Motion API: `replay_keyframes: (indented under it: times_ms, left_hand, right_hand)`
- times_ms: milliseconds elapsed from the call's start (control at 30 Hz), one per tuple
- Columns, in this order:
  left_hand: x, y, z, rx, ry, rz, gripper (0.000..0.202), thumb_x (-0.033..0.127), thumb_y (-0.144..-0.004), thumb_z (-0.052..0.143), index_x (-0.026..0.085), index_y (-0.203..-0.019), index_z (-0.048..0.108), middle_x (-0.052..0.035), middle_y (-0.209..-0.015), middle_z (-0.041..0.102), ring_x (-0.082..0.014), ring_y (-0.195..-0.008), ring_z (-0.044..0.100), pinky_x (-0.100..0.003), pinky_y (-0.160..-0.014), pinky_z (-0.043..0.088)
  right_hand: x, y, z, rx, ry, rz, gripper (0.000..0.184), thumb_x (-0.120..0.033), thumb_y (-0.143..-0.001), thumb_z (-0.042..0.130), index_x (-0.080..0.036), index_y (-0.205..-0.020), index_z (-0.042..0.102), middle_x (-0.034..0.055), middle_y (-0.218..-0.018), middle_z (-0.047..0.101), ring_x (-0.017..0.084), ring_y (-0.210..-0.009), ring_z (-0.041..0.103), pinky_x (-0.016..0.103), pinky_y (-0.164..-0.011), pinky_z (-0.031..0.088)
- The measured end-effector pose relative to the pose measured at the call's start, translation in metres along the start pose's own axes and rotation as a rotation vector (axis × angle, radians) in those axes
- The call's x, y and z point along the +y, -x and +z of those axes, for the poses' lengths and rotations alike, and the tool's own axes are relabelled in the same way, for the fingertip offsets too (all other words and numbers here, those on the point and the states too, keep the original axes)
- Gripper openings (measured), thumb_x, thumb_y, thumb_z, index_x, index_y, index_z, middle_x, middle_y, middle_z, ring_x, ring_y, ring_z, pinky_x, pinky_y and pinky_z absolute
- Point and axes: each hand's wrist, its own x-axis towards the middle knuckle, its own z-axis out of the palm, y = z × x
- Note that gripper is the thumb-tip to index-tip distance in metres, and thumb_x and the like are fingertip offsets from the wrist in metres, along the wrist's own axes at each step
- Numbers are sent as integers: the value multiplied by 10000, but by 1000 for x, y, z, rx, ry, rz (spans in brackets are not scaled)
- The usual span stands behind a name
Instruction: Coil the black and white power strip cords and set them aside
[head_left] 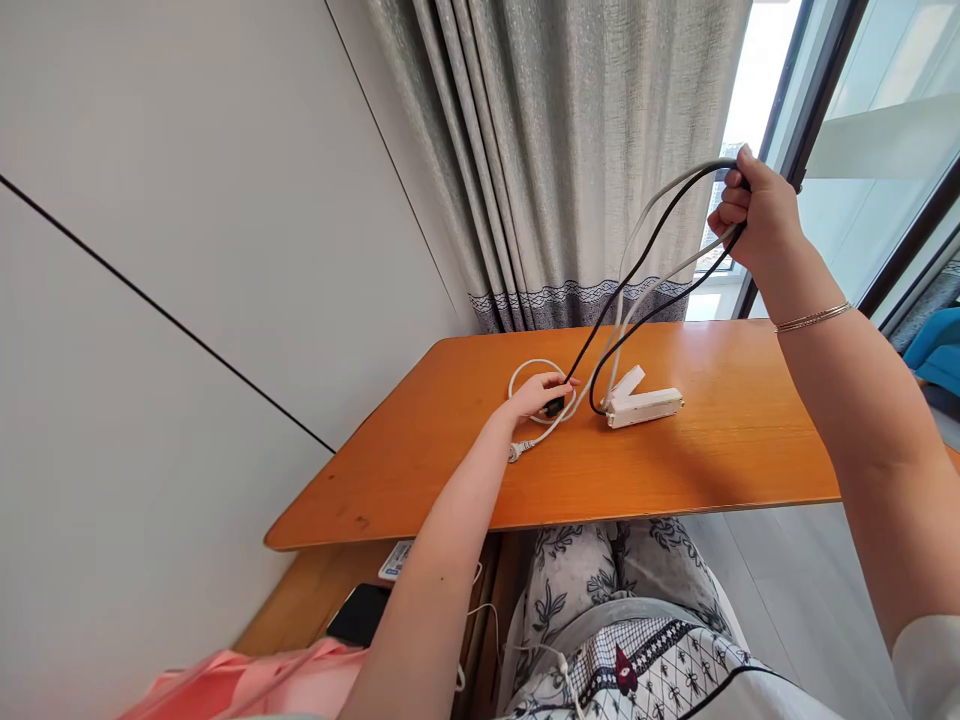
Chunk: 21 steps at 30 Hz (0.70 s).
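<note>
My right hand (759, 208) is raised on the right, closed around the bend of a black cable (651, 236) and a white cable (679, 268). Both cables hang in a loop down to two white power strips (645, 407) lying on the wooden table (420, 440). Low over the tabletop, my left hand (537, 395) has its fingers closed on a black plug (553, 407) at the end of the black cable. Just in front of that hand lies a white plug (520, 451), its cord coiled on the wood behind and beside the hand.
A grey curtain (600, 130) hangs behind the table, beside a window at right. To the left stands a white panel wall (187, 200). Below the table's left edge, a dark phone (360, 614) lies on a lower wooden surface near pink fabric (255, 685).
</note>
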Motion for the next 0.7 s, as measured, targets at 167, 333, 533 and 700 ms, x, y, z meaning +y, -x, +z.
replay_keyframes:
  times_ms: [167,333,533,700]
  left_hand:
    - [-8,1,-11,53,-121,-42,448,625,-642,744,188,-738,724,-44,-710,695,-196,-708,619,-285,-656,479]
    - [-14,7,-11,21,-218,-103,395,533,-552,825,201,-700,674,-20,-676,679,-202,-673,629,-280,-620,472]
    - [-19,17,2,-11,-321,-148,318,351,-551,836,210,-784,673,-33,-779,729,-241,-746,680,-307,-673,494]
    - [-19,14,1,140,-467,-208,434,156,-629,736,215,-1046,628,-27,-752,718,-259,-773,688,-326,-734,488]
  right_hand:
    - [4,2,0,-20,6,26,461,-296,-1058,439,-219,-604,439,-92,-555,167,104,-532,80,298,-628,311]
    - [7,1,-1,-55,21,19,442,-327,-1051,465,-229,-620,440,-87,-563,177,113,-550,80,300,-632,315]
    - [5,6,3,-46,9,23,442,-303,-1047,457,-225,-612,450,-85,-560,172,116,-553,72,307,-640,313]
    - [2,6,1,1,-23,-8,454,-311,-1076,400,-222,-633,437,-91,-570,160,108,-537,82,280,-643,314]
